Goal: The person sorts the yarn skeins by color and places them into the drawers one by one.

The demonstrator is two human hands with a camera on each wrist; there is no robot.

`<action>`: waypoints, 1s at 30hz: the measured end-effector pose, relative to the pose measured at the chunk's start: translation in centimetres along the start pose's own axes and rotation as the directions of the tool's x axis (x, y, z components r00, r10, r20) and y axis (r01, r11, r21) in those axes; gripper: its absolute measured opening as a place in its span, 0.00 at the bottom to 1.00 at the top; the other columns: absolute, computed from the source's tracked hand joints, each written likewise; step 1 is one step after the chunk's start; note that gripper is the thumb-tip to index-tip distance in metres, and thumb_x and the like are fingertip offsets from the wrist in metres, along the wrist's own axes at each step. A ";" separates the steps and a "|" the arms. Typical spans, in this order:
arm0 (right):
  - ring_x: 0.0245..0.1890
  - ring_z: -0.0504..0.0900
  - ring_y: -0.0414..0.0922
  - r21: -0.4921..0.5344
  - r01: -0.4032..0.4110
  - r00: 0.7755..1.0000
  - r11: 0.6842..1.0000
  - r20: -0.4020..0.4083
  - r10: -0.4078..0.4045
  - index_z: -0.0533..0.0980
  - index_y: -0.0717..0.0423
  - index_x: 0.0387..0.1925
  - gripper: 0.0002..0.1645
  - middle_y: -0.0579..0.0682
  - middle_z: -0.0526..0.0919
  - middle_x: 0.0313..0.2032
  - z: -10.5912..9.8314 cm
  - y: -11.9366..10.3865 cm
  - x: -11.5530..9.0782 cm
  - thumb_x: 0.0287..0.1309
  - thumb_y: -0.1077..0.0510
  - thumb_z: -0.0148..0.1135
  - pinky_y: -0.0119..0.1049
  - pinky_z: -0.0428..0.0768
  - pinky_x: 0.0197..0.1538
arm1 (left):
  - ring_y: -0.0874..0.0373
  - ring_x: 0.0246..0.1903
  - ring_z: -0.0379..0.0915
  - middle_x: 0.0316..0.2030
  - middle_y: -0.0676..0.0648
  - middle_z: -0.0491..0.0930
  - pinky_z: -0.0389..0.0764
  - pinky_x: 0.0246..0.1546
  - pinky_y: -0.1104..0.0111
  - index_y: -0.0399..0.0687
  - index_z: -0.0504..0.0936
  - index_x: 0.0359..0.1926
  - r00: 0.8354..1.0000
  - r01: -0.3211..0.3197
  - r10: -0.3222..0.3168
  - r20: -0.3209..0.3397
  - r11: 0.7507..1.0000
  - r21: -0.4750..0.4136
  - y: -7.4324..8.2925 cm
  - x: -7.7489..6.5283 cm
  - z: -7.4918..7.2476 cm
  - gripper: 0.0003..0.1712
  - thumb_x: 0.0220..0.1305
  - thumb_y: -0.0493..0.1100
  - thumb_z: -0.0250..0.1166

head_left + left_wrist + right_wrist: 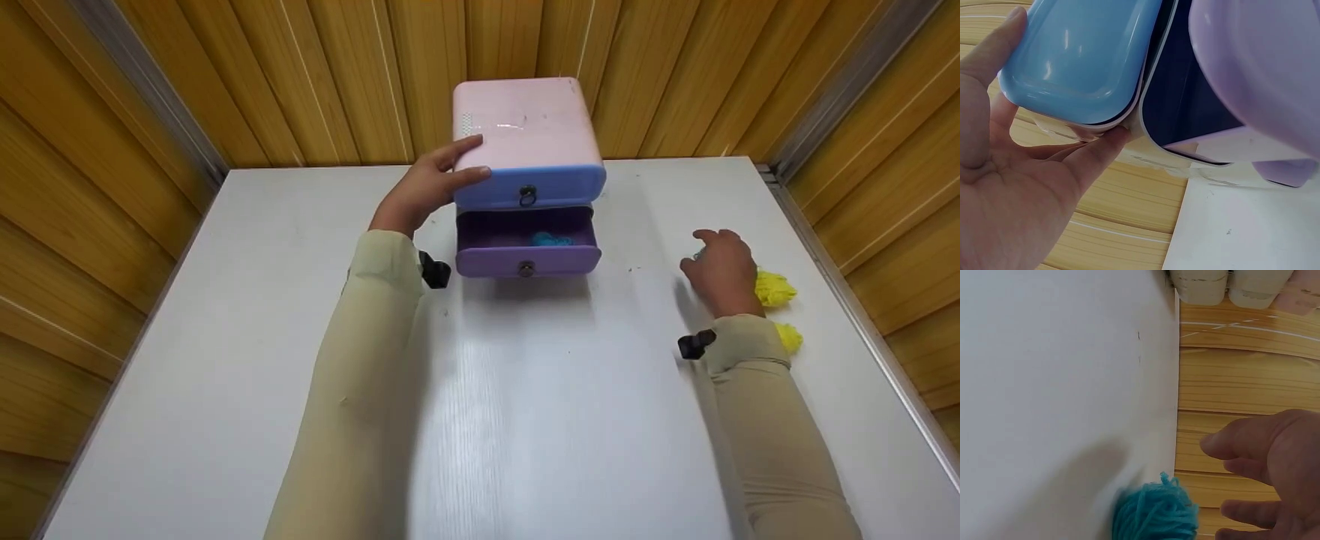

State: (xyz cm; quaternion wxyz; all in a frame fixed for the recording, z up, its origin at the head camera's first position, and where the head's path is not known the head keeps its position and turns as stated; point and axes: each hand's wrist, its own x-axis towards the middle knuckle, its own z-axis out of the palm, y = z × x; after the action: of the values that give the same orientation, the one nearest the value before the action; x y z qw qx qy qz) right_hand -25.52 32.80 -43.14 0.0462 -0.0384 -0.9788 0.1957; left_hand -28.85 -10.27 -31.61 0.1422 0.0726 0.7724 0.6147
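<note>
A small drawer cabinet with a pink top (525,112) stands at the back of the table. Its blue upper drawer (495,187) is closed; the purple lower drawer (487,262) is pulled out, and a teal yarn bundle (551,239) lies inside. My left hand (427,184) rests on the cabinet's upper left corner, its fairly straight fingers against the side (1112,134). At the right, my right hand (724,274) hovers with spread fingers close by another teal yarn ball (1157,514), mostly hidden under the hand in the head view.
Two yellow yarn bundles, one farther back (774,289) and one nearer (789,339), lie on the white table (525,420) beside my right hand and sleeve. Wood-patterned panels (337,82) wall in the table at the back and both sides.
</note>
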 end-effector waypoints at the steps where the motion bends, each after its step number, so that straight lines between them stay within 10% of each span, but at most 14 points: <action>1: 0.58 0.64 0.74 -0.010 -0.016 1.000 1.000 0.009 0.016 0.69 0.66 0.62 0.31 0.77 0.64 0.61 0.0 0.1 0.0 0.57 0.58 0.57 0.68 0.69 0.55 | 0.59 0.71 0.56 0.75 0.58 0.52 0.67 0.67 0.61 0.73 0.65 0.69 1.000 0.004 -0.004 0.001 1.000 0.003 0.2 -0.3 0.1 0.39 0.58 0.55 0.70; 13: 0.55 0.60 0.80 -0.076 -0.150 0.972 0.986 0.173 0.161 0.57 0.67 0.70 0.40 0.83 0.58 0.57 0.4 1.4 -0.6 0.61 0.54 0.56 0.71 0.62 0.53 | 0.57 0.72 0.52 0.74 0.59 0.52 0.63 0.70 0.59 0.75 0.66 0.68 1.000 0.029 -0.029 0.009 1.000 -0.004 0.6 -1.0 0.3 0.37 0.58 0.56 0.69; 25: 0.59 0.67 0.69 -0.090 -0.007 0.994 0.996 0.107 0.017 0.70 0.66 0.60 0.24 0.73 0.73 0.55 1.4 1.6 -0.6 0.62 0.66 0.49 0.75 0.51 0.62 | 0.57 0.75 0.47 0.75 0.59 0.51 0.66 0.68 0.61 0.72 0.63 0.70 1.000 0.023 -0.023 0.002 0.999 0.048 1.1 -1.5 0.4 0.39 0.60 0.56 0.68; 30: 0.54 0.71 0.68 -0.094 -0.004 0.995 0.996 0.098 0.014 0.70 0.65 0.60 0.23 0.71 0.74 0.53 1.8 1.3 -0.2 0.64 0.68 0.48 0.68 0.61 0.62 | 0.56 0.75 0.46 0.75 0.59 0.51 0.66 0.68 0.60 0.73 0.63 0.70 1.000 0.027 -0.027 -0.002 0.998 0.048 1.2 -1.3 0.2 0.39 0.60 0.57 0.68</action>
State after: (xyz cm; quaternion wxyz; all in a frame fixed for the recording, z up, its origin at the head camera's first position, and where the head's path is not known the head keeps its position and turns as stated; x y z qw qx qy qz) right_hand -25.47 33.32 -45.30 -0.0050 -0.0352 -0.9878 0.1515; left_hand -27.64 -10.14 -30.34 0.1481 0.0650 0.7880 0.5940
